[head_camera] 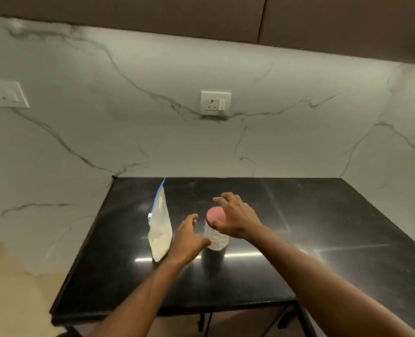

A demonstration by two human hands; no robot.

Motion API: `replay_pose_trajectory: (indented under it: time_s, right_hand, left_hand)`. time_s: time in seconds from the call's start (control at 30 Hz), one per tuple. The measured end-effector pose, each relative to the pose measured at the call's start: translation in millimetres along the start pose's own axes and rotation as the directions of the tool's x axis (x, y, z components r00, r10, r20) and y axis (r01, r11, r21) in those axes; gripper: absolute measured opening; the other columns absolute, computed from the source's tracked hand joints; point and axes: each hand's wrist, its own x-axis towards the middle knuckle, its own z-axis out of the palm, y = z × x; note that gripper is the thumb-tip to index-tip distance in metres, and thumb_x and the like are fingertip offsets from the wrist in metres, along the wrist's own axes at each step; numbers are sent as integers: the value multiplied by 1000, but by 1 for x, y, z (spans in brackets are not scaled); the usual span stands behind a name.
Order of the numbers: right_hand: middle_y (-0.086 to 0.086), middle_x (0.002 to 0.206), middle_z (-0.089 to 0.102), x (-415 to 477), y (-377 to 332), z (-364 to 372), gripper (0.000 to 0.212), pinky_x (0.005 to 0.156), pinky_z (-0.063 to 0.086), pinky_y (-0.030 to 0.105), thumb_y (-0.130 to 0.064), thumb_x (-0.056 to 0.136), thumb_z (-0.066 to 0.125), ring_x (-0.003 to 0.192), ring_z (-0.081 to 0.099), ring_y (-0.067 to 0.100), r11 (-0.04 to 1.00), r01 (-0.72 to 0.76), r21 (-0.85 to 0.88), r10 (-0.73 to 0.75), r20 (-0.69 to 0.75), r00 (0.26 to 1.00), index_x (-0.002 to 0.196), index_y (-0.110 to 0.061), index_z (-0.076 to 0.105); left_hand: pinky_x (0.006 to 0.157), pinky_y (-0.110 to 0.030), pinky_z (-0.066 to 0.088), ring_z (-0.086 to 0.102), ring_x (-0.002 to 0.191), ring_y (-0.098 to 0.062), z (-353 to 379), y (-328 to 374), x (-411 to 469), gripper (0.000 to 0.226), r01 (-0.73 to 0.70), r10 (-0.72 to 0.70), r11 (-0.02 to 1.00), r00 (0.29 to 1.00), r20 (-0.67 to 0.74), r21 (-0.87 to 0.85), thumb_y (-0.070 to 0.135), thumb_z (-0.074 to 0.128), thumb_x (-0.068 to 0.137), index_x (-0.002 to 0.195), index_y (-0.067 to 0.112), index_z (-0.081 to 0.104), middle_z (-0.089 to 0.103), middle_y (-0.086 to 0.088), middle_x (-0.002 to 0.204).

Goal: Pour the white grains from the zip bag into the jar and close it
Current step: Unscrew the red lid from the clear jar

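The textured jar (pixel 217 239), capped by its pink lid (pixel 213 215), is being flanked on the black desk (pixel 323 227): the left hand (pixel 189 242) is being held at its side, fingers relaxed and gripping nothing, apparently to steady it. The right hand (pixel 238 220) is being spread open over the lid, likely for unscrewing. The zip bag (pixel 160 229) of white grains is being supported upright on its filled base just beside the jar, within reach for pouring.

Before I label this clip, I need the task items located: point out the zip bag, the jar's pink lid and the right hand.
zip bag (pixel 161 235): head view, on its grain-filled lower half.
pink lid (pixel 214 214): head view, on its bare top face.
right hand (pixel 238 218): head view, on the back of the hand.
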Motion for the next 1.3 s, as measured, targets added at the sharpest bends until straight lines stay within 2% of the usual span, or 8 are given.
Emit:
replay_pose_trajectory:
  time_s: [0.13,0.4,0.67,0.83,0.97,1.07,1.2,1.3]
  right_hand:
    - [9,155,46,13,17,15,89,101,49,48,-75,83,58,137,49,32,994,-16,-104,28,110,994,154,-25,40]
    - [7,116,65,35,25,35,83,70,50,34,-84,80,52,95,68,26,986,17,-168,-10,42,999,131,-19,52]
    - [-3,98,70,60,23,21,65,76,62,34,-74,73,70,85,67,17,985,97,-145,-58,248,967,113,-23,66]
    - [-1,122,65,73,18,3,71,69,48,28,-45,72,87,104,61,18,955,270,-121,-198,417,887,135,-27,62]
    - [0,134,63,74,12,-6,61,87,53,34,-18,78,84,121,60,24,928,371,-45,-280,574,770,135,-29,66]
    - [-1,133,67,70,6,-10,39,94,55,40,-40,91,73,121,64,26,955,273,112,-290,534,795,129,-29,71]
    - [8,110,70,67,6,-2,83,74,55,35,-85,90,35,94,69,26,896,186,-403,-30,365,931,128,-18,65]
    - [4,101,71,68,5,3,76,71,54,31,-81,91,43,87,67,22,922,125,-367,37,403,914,121,-16,67]
  left_hand:
    - [114,-39,43,44,146,-26,28,-11,14,108,56,-56,998,996,72,-3,33,92,72,159,22,30,34,-8,167]
    - [77,-11,47,66,106,-11,78,-20,38,88,-11,4,997,995,-104,-71,52,96,61,131,34,47,65,11,121]
    - [71,-4,36,62,91,1,74,-33,46,87,-26,48,991,984,-173,130,80,79,59,130,38,55,63,26,104]
    - [73,-1,31,55,84,14,66,-41,52,90,-69,90,985,987,-133,157,80,82,54,131,44,53,58,30,105]
    - [70,0,35,58,85,11,58,-42,59,92,-109,119,978,992,-46,177,78,83,55,134,47,48,58,30,102]
    - [74,0,37,62,90,8,54,-45,62,84,-154,158,971,987,-8,182,76,83,60,132,53,47,57,36,97]
    - [70,1,38,56,84,20,53,-49,64,81,-126,131,982,991,-27,143,81,83,52,120,57,47,53,44,93]
    - [69,2,32,52,78,23,52,-48,64,85,-139,145,979,989,-28,150,85,77,51,124,47,56,55,41,91]
